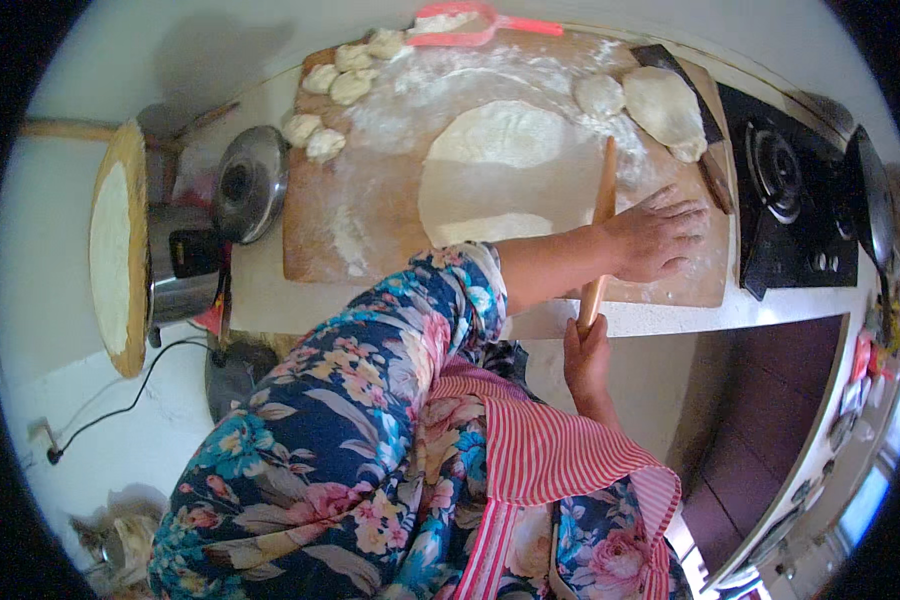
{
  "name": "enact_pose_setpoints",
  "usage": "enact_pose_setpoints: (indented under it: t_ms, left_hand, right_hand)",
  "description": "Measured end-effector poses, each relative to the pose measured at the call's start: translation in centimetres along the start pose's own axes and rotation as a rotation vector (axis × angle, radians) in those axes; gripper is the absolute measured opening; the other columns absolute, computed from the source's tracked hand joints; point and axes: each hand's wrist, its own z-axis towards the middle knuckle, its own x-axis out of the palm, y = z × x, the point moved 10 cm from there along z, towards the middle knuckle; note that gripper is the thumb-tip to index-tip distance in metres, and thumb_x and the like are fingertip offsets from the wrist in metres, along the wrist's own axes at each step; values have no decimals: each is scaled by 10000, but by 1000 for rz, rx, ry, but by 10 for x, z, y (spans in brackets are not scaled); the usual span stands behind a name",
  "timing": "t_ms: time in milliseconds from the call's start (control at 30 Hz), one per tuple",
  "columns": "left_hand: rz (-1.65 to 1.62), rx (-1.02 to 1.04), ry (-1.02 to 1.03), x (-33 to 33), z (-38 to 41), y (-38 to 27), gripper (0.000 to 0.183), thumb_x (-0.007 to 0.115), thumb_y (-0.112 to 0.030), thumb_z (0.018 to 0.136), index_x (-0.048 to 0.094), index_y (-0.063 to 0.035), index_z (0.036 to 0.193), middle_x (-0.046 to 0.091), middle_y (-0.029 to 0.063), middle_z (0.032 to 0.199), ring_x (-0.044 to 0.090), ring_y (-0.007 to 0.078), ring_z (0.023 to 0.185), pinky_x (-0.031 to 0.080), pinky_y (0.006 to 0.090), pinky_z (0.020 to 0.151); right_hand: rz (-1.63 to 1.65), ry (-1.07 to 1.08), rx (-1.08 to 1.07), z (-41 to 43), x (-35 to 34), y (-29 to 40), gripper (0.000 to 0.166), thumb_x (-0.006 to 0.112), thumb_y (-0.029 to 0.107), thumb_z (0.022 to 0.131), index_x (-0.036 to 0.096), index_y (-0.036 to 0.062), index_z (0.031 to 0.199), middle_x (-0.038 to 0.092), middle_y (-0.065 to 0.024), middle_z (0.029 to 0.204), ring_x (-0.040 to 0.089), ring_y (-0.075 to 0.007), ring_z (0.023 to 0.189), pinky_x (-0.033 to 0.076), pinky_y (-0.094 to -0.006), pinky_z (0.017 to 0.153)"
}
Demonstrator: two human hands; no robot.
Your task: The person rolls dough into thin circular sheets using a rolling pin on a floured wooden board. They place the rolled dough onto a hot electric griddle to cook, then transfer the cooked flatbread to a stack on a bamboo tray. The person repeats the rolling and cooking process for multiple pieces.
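Observation:
My right hand grips the near end of a wooden rolling pin at the front edge of a floured wooden board. My left hand reaches across the pin, palm down with fingers spread; whether it touches the board I cannot tell. Left of the pin lies a large, thin round sheet of dough, its near edge partly hidden by my left forearm. Beyond my left hand are a small dough round and a larger flattened dough piece, which partly covers a dark-bladed knife.
Several dough pieces sit at the board's left. A pink scoop with flour is at its back edge. A black cooktop with a pan stands right; a metal lid and a dough-covered round board are left.

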Motion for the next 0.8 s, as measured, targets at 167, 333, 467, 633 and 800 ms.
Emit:
enact_pose_setpoints:
  t_ms: [167,333,467,633,800]
  left_hand:
    - [-30,-192,-22,-49,-97,39,529,550,-308,833,452,-69,1294,334,141,1413,303,321,1308,195,494,1082]
    - [121,-526,130,-130,-261,71,473,474,-189,852,430,-4,1284,362,163,1384,305,325,1303,211,469,1080]
    - [166,-616,52,-168,-260,83,455,448,-157,867,417,15,1287,356,169,1388,317,321,1296,245,460,1054]
    - [87,-402,-137,-116,-146,69,441,500,-221,878,446,-50,1281,347,166,1397,338,308,1289,222,472,1070]
    - [244,-515,27,-120,-234,71,499,484,-286,875,423,-8,1284,350,192,1381,323,343,1286,224,472,1070]
  right_hand:
    - [-225,74,-115,-11,53,37,257,513,277,874,405,66,972,592,-246,663,588,-447,604,450,-541,515]
    - [-195,412,-160,-20,121,67,268,486,241,878,411,4,975,591,-289,791,601,-448,729,475,-528,600]
    - [-252,406,-433,-24,116,99,257,492,218,871,404,-2,972,592,-296,791,588,-472,746,464,-539,605]
    - [-131,308,-99,-15,99,69,264,493,242,871,403,9,956,584,-298,741,583,-479,745,450,-555,609]
    - [-236,439,-163,-23,129,79,280,488,262,871,407,11,968,593,-287,755,586,-476,756,459,-560,630]
